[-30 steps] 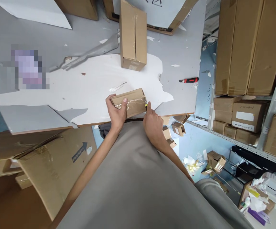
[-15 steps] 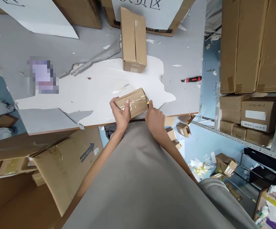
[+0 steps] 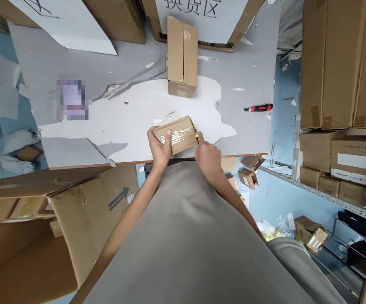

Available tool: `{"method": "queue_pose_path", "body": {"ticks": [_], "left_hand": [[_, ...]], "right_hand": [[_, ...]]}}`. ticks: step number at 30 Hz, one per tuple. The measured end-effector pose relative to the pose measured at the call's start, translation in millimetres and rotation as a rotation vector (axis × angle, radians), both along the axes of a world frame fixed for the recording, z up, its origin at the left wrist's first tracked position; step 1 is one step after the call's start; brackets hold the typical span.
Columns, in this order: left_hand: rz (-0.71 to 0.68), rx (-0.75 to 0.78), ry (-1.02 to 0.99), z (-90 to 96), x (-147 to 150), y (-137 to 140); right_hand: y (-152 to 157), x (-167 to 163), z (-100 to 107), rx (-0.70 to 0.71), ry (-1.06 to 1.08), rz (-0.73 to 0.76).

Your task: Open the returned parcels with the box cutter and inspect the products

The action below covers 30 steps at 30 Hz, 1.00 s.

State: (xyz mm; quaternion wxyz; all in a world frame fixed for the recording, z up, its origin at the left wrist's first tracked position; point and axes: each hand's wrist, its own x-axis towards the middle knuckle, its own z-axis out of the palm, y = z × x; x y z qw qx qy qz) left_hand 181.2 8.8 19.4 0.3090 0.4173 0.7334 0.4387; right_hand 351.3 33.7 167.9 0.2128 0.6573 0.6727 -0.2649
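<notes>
My left hand [image 3: 160,147] is closed round the left end of a small cardboard box [image 3: 179,135], thumb on top. Shiny clear tape runs across the box's upper face. In my right hand [image 3: 208,156] is a slim yellow-and-black utility knife [image 3: 197,137], mostly hidden by the fingers. Its front end meets the right end of the box, where a flap edge stands slightly apart. The index finger lies along the knife. Whether the blade is inside the seam cannot be made out.
Beyond my hands, a taped cardboard box [image 3: 183,59] stands on the worn grey-and-white table [image 3: 107,147]. A red-and-black utility knife [image 3: 259,108] lies to the right. A large open carton [image 3: 91,211] stands at lower left. Shelves with cartons [image 3: 350,156] rise on the right.
The whole view has shifted slightly. Both hands keep their holds on the small box and the knife, with the knife still at the box's right end.
</notes>
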Motion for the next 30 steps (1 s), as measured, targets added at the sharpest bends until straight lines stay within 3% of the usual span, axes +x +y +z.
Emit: {"method": "queue_pose_path", "body": {"ticks": [4,8,12,14,18,21,23,26,30], "left_hand": [[0.015,0.003,0.006,0.0,2.3,1.6],[0.047,0.006,-0.005,-2.5,0.2,2.7],[0.047,-0.02,-0.024,-4.7,-16.9,1.0],[0.037,-0.054,-0.035,-4.8,-31.1,-2.4],[0.036,-0.114,-0.049,-7.3,-62.0,-16.3],[0.13,-0.119,-0.012,-16.2,-83.5,-33.0],[0.226,-0.153,0.027,-24.0,-96.4,-45.5],[0.319,-0.191,0.072,-33.6,-109.7,-59.6],[0.287,-0.176,0.019,-43.1,-104.5,-53.9]], "right_hand": [[9.8,1.4,-7.8,0.032,0.05,-0.025],[1.2,13.7,-1.6,0.003,0.115,-0.059],[-11.0,46.9,-12.5,0.007,0.441,-0.188],[-5.1,62.9,-39.9,0.047,0.661,-0.332],[27.7,68.6,-127.9,0.06,0.823,-0.572],[46.0,48.9,-182.8,-0.024,0.809,-0.618],[48.3,31.4,-200.3,-0.054,0.823,-0.577],[43.5,14.1,-199.7,-0.003,0.876,-0.447],[37.6,29.9,-167.6,0.12,0.81,-0.327]]}}
